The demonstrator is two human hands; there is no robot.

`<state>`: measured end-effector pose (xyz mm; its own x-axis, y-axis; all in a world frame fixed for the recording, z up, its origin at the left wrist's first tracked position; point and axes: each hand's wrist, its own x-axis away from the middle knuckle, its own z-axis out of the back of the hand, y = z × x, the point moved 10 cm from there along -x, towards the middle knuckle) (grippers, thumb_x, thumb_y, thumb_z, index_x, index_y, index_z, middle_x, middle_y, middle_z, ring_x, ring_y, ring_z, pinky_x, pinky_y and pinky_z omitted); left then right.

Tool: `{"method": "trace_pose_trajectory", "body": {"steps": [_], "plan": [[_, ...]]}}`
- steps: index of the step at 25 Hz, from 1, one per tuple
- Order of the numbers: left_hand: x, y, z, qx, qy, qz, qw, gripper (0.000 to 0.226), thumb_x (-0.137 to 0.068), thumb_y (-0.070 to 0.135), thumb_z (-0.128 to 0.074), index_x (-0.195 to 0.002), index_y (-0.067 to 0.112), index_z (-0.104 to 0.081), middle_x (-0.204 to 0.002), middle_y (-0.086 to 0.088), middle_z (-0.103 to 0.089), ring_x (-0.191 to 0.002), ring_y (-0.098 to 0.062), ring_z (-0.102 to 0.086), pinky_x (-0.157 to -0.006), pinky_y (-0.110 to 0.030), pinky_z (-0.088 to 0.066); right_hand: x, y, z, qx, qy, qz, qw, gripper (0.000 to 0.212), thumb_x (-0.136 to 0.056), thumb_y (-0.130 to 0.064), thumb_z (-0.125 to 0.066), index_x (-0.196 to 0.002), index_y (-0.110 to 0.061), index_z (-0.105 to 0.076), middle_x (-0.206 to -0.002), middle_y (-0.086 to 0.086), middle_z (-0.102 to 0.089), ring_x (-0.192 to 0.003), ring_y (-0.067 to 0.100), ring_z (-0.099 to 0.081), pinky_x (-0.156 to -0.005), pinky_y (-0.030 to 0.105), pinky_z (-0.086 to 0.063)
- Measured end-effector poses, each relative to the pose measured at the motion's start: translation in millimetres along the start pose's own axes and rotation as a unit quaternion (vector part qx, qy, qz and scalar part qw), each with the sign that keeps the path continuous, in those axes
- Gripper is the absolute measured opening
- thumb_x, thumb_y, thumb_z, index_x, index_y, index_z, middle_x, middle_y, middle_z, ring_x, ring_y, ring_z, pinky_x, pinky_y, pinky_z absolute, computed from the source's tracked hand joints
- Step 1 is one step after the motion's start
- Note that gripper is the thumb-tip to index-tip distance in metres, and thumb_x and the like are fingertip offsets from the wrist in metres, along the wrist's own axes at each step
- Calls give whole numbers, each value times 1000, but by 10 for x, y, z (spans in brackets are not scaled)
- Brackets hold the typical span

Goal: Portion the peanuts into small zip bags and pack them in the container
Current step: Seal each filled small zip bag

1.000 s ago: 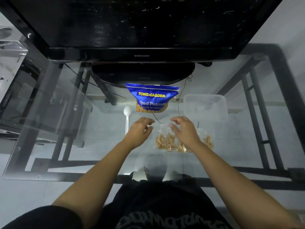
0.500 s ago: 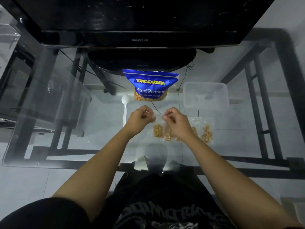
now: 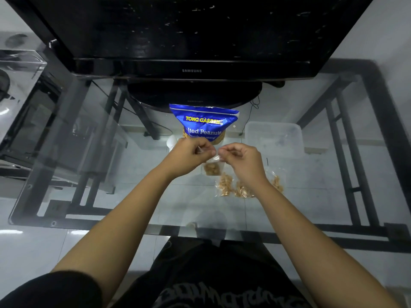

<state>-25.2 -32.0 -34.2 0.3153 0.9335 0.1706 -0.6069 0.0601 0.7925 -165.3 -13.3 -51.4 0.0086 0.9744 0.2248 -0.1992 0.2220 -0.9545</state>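
A small clear zip bag (image 3: 212,167) with peanuts in its bottom hangs just above the glass table. My left hand (image 3: 189,153) pinches its top left corner and my right hand (image 3: 241,160) pinches its top right. Behind them stands the blue Tong Garden salted peanuts pouch (image 3: 203,123). Three filled zip bags (image 3: 224,185) lie on the glass under my right wrist. The clear plastic container (image 3: 274,138) sits at the back right. A white spoon (image 3: 171,142) peeks out behind my left hand.
The glass table (image 3: 111,174) rests on a black metal frame. A black Samsung monitor (image 3: 191,41) with a round base fills the back. A clear acrylic box (image 3: 20,70) stands at the far left. The table's front edge runs just before my lap.
Both hands took hold of the zip bag's top and raised it off the glass, toward the pouch. The other filled bags stayed where they lay.
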Motion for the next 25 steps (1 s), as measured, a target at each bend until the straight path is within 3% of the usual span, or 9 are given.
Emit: {"method": "trace_pose_trajectory", "body": {"steps": [3,8,11,14,17,19,20,23,25], "plan": [[6,90,64,-49,40,-22,998,15,-87,25,-63,-86,11,-67,-71,7,-59,-71,-13,-53,-60,-19,-40,-9,-131,-12,70,3,27,997,8,-83,-16,-67,-89,-12,-71,-76,-1,-69,-71,9,-67,-70,16,-53],[53,30,220,-50,98,-4,994,12,-86,25,-63,-82,13,-66,-74,-1,-64,-73,-21,-57,-68,-31,-45,-104,-373,49,164,31,80,983,10,-84,-16,-66,-90,-10,-72,-73,-3,-64,-67,7,-60,-67,15,-49],[91,2,263,-51,99,-5,994,14,-86,24,-63,-84,10,-65,-77,1,-62,-77,-21,-58,-66,-27,-43,-130,-376,68,169,21,73,983,11,-84,-17,-66,-91,-10,-72,-74,-4,-64,-67,3,-58,-65,11,-47],[171,-106,318,-45,120,16,992,19,-85,25,-65,-83,7,-64,-78,1,-62,-72,-11,-55,-61,-17,-40,-130,-350,-11,169,-6,66,983,11,-85,-18,-66,-92,-12,-71,-76,-4,-64,-69,6,-60,-65,12,-47],[276,-358,149,138,92,70,984,17,-85,28,-66,-96,14,-62,-90,3,-64,-82,0,-58,-70,-12,-45,-151,-233,-120,109,-64,24,992,7,-86,-20,-65,-90,-15,-67,-79,-2,-67,-76,12,-66,-74,21,-51],[328,-489,-176,276,25,104,955,25,-85,21,-65,-108,17,-58,-103,1,-65,-96,-7,-62,-82,-19,-51,-162,-108,-215,72,-105,-15,992,9,-87,-21,-64,-92,-14,-65,-81,-3,-68,-77,9,-68,-76,20,-51],[354,-549,-303,292,12,116,949,22,-86,16,-64,-107,16,-58,-101,0,-66,-95,-10,-63,-83,-21,-51,-175,-34,-252,76,-117,-28,990,12,-87,-22,-63,-95,-14,-65,-84,-3,-68,-78,8,-67,-77,20,-51],[392,-834,-435,260,49,180,947,8,-87,16,-62,-95,15,-64,-84,-2,-65,-79,-14,-61,-71,-23,-50,-278,246,-196,188,-101,-42,976,26,-90,-26,-57,-114,-15,-61,-108,0,-65,-98,14,-63,-88,29,-49],[406,-1072,-491,211,57,235,947,14,-88,20,-62,-98,10,-65,-88,-6,-65,-82,-19,-61,-72,-29,-51,-372,478,-109,331,-90,-32,939,35,-92,-24,-54,-125,-13,-55,-126,7,-57,-114,23,-54,-97,34,-43]]}}
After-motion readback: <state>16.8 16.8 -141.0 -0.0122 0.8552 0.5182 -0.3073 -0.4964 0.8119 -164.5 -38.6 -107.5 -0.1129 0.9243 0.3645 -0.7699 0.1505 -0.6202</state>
